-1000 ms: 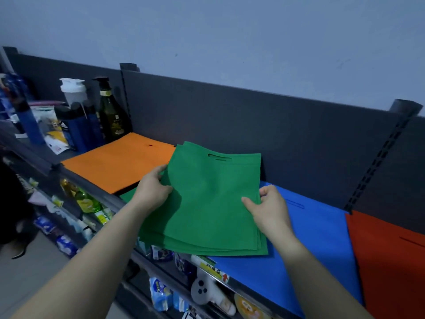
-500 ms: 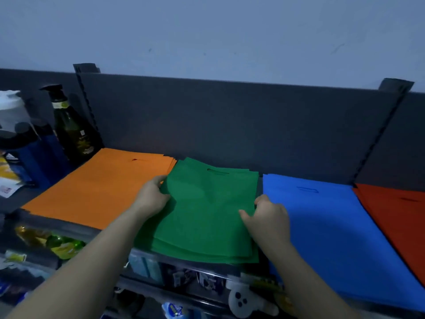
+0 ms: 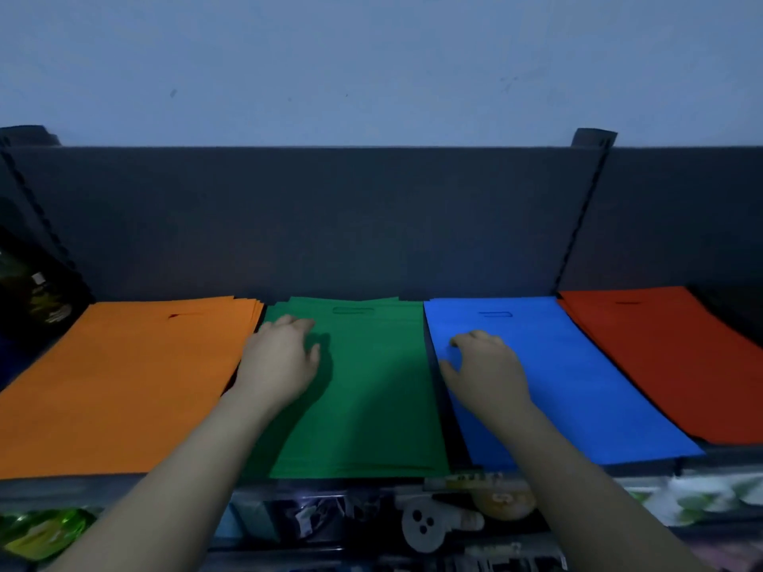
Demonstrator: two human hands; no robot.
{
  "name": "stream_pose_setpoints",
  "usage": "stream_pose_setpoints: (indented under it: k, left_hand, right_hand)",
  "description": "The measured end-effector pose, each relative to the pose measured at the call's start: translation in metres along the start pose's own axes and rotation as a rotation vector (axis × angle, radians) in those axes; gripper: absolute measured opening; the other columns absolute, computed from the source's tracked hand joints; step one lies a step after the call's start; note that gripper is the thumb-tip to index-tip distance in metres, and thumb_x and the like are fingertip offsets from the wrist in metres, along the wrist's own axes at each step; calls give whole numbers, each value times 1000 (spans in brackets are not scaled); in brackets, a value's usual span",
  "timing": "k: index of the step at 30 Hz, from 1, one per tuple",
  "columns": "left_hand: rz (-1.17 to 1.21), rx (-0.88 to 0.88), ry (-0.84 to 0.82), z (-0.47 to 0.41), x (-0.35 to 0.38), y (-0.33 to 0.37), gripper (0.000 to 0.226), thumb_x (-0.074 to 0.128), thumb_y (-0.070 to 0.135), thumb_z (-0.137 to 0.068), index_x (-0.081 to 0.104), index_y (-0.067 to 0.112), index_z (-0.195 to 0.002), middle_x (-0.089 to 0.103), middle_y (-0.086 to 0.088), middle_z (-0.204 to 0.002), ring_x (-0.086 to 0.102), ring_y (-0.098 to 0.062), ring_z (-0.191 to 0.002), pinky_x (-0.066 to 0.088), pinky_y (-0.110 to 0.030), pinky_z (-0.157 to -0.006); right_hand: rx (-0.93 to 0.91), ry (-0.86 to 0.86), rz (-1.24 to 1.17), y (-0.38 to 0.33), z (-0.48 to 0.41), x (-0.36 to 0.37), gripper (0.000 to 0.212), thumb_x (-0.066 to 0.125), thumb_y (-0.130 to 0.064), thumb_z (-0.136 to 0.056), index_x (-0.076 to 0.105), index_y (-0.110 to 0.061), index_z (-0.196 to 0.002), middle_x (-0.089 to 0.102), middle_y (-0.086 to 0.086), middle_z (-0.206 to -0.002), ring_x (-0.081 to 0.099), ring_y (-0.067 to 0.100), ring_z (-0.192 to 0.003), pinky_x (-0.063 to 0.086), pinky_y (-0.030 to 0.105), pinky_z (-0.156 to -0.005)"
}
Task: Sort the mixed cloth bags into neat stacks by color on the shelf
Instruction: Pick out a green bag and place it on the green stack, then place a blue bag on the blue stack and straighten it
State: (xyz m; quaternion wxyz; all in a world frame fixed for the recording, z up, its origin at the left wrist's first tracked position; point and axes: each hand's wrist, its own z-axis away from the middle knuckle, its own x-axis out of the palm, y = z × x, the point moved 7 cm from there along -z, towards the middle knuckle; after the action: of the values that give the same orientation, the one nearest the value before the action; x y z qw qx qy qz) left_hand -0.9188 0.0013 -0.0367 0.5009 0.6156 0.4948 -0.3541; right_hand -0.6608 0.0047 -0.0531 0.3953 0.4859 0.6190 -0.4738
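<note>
On shelf (image 3: 62,487): L hand (image 3: 280,361) flat on green stack (image 3: 371,390); R hand (image 3: 483,373) loose-fingered on blue stack (image 3: 578,386).

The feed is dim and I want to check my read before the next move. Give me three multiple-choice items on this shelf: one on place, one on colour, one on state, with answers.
1. The green stack lies between which two?
A) the orange stack and the blue stack
B) blue and red
C) orange and red

2. What colour of cloth is under the right hand?
A) red
B) orange
C) blue

3. How does the left hand meet the green stack?
A) it lifts a bag off it
B) it rests on top, with the stack lying flat
C) it does not touch it

Answers:
1 A: orange borders its left edge and blue its right.
2 C: the hand sits on blue cloth near that stack's left edge.
3 B: the hand lies on the top bag and nothing is raised.
</note>
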Motion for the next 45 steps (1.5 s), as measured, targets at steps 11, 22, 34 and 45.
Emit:
stream_pose_setpoints:
  k: [11, 22, 34, 45]
  left_hand:
    - [141, 347, -37, 2, 24, 166, 40, 52, 33, -93, 57, 19, -130, 61, -1, -126, 54, -24, -115, 45, -33, -93]
    - [228, 528, -86, 32, 84, 377, 37, 53, 33, -93, 59, 21, -128, 62, 0, -123, 55, -23, -113, 45, -33, -91]
    - [342, 539, -60, 55, 133, 576, 36, 57, 33, -90, 63, 22, -123, 65, -1, -114, 59, -24, -107, 47, -35, -90]
    - [341, 613, -107, 19, 179, 704, 38, 53, 36, -92, 59, 23, -127, 64, 2, -113, 59, -19, -108, 45, -30, -88]
  right_hand:
    - [181, 65, 37, 121, 34, -64, 49, 51, -36, -93, 48, -16, -138, 58, 7, -130, 51, 29, -118, 41, 38, -95]
    - [346, 129, 138, 316, 94, -123, 48, 51, -41, -92, 50, -18, -134, 62, 6, -124, 55, 28, -114, 42, 38, -96]
    - [400, 159, 163, 507, 133, -176, 44, 50, -39, -94, 51, -19, -133, 65, 2, -113, 57, 23, -108, 45, 34, -90]
    - [462, 191, 196, 629, 101, -195, 43, 52, -39, -92, 53, -17, -130, 67, 0, -95, 60, 21, -93, 48, 33, -81]
